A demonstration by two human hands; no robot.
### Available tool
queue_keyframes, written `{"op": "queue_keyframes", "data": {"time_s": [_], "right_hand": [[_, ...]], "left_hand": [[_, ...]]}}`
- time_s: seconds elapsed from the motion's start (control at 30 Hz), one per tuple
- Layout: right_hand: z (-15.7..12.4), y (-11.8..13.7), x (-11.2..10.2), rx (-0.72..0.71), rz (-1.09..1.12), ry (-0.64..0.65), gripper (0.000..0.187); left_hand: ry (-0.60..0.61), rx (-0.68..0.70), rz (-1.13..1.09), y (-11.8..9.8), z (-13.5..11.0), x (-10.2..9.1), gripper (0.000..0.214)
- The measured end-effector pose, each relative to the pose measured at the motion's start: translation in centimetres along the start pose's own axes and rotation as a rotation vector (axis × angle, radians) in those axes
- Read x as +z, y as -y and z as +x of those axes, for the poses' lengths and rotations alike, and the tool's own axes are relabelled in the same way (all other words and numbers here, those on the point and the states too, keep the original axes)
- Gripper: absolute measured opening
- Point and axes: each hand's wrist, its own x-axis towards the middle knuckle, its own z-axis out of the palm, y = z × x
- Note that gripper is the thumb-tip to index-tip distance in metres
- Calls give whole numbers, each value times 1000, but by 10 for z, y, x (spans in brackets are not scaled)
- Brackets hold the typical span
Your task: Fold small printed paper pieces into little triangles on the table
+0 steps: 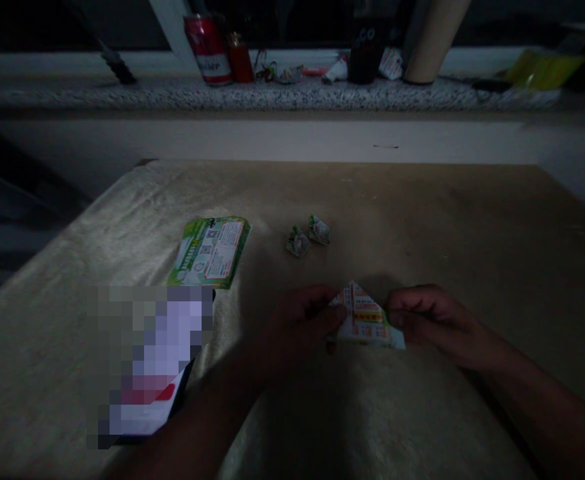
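A folded sheet of printed paper (365, 317) with a pointed top, white with red and yellow print, is held up over the table. My left hand (312, 317) pinches its left edge, thumb in front. On the opposite edge, my right hand (425, 317) is closed with thumb and bent fingers on the paper. Beyond the hands lie two small folded paper pieces, one (297, 241) nearer and the other (319, 229) slightly farther right. A green stack of printed sheets or a flat packet (212, 253) rests to the left; which of these I cannot tell.
A lit phone (167, 363), partly pixelated, lies at the left of the cloth-covered table (447, 220). Behind, a speckled stone windowsill (282, 99) bears a red can (209, 50), an orange-red bottle or lighter (241, 59), a dark cup (366, 50), a tan cylinder (435, 40) and a yellow packet (542, 69).
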Motion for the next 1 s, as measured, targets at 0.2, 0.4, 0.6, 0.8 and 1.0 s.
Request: {"op": "queue_keyframes", "data": {"time_s": [0.2,0.4,0.6,0.8,1.0], "right_hand": [[0,-1,9,-282,-185,-289,12],[1,2,8,-475,-504,-231,21],[5,-3,7,-427,-852,-181,18],[7,-4,5,-344,-947,-76,10],[5,-4,3,-315,-1051,-59,14]], "left_hand": [[-140,28,8,-4,4,1,30],[-170,25,32,-1,4,0,33],[-225,66,388,1,1,0,36],[-329,244,1120,-9,-7,-4,45],[-122,239,1315,-8,-13,-8,30]]}}
